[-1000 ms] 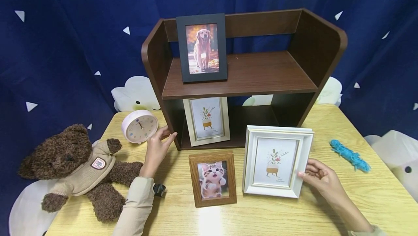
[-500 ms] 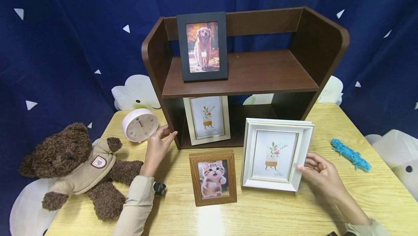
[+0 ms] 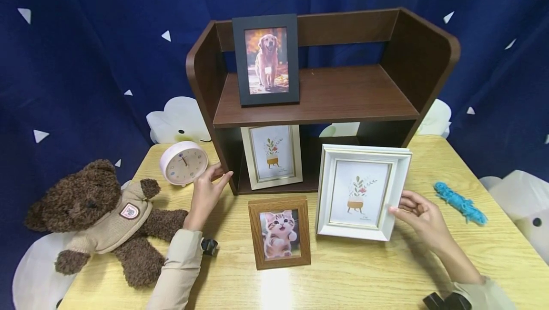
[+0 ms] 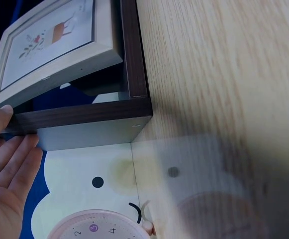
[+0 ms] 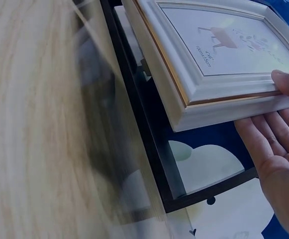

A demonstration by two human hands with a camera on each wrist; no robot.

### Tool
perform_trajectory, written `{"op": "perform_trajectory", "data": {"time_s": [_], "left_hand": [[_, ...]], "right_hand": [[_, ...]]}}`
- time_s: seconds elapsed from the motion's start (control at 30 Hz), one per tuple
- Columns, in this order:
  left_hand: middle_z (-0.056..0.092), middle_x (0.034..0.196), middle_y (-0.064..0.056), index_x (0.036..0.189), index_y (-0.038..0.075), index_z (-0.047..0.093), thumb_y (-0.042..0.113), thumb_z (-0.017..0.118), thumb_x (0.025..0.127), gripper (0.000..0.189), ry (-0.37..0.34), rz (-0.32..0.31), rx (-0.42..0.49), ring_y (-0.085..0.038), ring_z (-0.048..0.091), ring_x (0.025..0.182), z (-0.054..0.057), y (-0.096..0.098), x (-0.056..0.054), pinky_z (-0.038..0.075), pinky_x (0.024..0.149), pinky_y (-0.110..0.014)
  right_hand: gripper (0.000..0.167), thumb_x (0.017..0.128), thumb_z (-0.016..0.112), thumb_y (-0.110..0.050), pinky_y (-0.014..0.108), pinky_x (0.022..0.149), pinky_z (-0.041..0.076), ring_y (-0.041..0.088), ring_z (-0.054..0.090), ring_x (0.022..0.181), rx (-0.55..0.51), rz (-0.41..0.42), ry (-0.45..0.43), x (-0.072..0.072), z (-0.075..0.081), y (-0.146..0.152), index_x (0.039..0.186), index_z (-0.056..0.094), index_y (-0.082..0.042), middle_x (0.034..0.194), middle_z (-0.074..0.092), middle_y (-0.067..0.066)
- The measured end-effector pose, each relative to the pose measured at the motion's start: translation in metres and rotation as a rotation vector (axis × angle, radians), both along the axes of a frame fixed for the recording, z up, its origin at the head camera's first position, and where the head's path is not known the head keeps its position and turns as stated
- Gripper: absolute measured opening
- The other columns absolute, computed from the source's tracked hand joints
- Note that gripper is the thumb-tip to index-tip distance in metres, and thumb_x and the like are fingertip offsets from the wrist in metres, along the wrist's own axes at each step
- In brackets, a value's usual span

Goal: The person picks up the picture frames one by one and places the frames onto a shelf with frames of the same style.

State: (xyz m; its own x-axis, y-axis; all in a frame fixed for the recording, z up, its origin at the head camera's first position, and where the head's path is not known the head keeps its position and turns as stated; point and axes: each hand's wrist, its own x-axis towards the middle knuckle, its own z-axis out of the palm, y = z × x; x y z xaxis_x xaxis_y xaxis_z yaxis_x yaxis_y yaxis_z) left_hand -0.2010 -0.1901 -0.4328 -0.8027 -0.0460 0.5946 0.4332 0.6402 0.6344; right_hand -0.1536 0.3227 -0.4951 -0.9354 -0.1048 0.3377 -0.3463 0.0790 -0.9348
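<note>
My right hand (image 3: 422, 219) grips the right side of a white picture frame (image 3: 360, 193), thumb on the front and fingers behind. The frame is tilted before the lower level of a dark brown bookshelf (image 3: 343, 93); in the right wrist view its bottom edge is off the table. My left hand (image 3: 207, 201) holds the shelf's left side panel, its thumb (image 4: 0, 119) at the front edge and fingers on the outer face. A cream picture frame (image 3: 274, 157) leans in the lower left compartment. A black frame (image 3: 268, 100) with a dog photo stands on the upper level.
A wooden frame (image 3: 304, 238) with a kitten photo stands on the table (image 3: 334, 281) before the shelf. At left are a pink alarm clock (image 3: 185, 163) and a brown teddy bear (image 3: 107, 226). A blue yarn bundle (image 3: 460, 203) lies at right.
My right hand has raised the white frame and moved it toward the shelf, so it covers more of the lower opening. My left hand stays at the side panel.
</note>
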Motion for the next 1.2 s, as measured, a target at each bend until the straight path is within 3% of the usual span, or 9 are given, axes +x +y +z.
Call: {"op": "perform_trajectory", "data": {"time_s": [0.2,0.23,0.47,0.7,0.87,1.2], "left_hand": [[0.070,0.094,-0.024,0.111,-0.011,0.062,0.005,0.074,0.081,0.036,-0.032,-0.008,0.017,-0.036,0.068,0.088,0.002,0.000,0.000,0.054,0.082,-0.047],[0.069,0.095,-0.024,0.111,-0.011,0.062,0.005,0.074,0.081,0.036,-0.035,-0.009,0.019,-0.036,0.068,0.089,0.002,0.000,0.000,0.054,0.082,-0.047],[0.070,0.095,-0.023,0.111,-0.010,0.063,0.007,0.073,0.083,0.034,-0.052,-0.004,0.020,-0.035,0.069,0.089,0.003,0.001,0.000,0.054,0.082,-0.046],[0.070,0.095,-0.023,0.111,-0.010,0.063,0.007,0.073,0.083,0.034,-0.057,0.002,0.019,-0.035,0.068,0.089,0.002,0.000,0.000,0.054,0.082,-0.047],[0.070,0.094,-0.023,0.110,-0.010,0.063,0.006,0.074,0.082,0.034,-0.044,0.001,0.017,-0.035,0.069,0.088,0.001,0.000,0.000,0.054,0.081,-0.047],[0.070,0.093,-0.023,0.108,-0.010,0.064,0.003,0.075,0.080,0.033,-0.015,-0.005,0.015,-0.034,0.069,0.087,0.001,0.000,-0.001,0.054,0.081,-0.046]], "right_hand": [[0.039,0.086,0.069,-0.003,0.018,0.074,0.054,0.009,0.068,0.088,0.120,-0.101,-0.064,-0.008,-0.005,0.002,0.123,0.056,0.000,0.099,0.071,-0.001],[0.039,0.085,0.068,0.001,0.018,0.073,0.054,0.009,0.068,0.088,0.125,-0.114,-0.060,-0.010,-0.005,0.002,0.123,0.057,-0.001,0.099,0.071,-0.001],[0.035,0.084,0.064,0.009,0.013,0.071,0.053,0.004,0.067,0.083,0.017,-0.056,-0.023,0.003,0.045,-0.028,0.115,0.062,-0.008,0.094,0.072,-0.006],[0.038,0.086,0.063,0.006,0.009,0.070,0.050,-0.002,0.065,0.081,0.063,-0.097,-0.051,0.007,0.077,-0.046,0.108,0.063,-0.026,0.090,0.070,-0.015],[0.039,0.087,0.064,0.003,0.008,0.072,0.050,-0.003,0.065,0.081,0.090,-0.125,-0.085,0.003,0.082,-0.050,0.107,0.062,-0.031,0.090,0.069,-0.018],[0.036,0.087,0.066,0.001,0.009,0.073,0.051,-0.003,0.065,0.081,-0.004,-0.115,-0.064,-0.012,0.074,-0.049,0.106,0.064,-0.030,0.090,0.070,-0.017]]}}
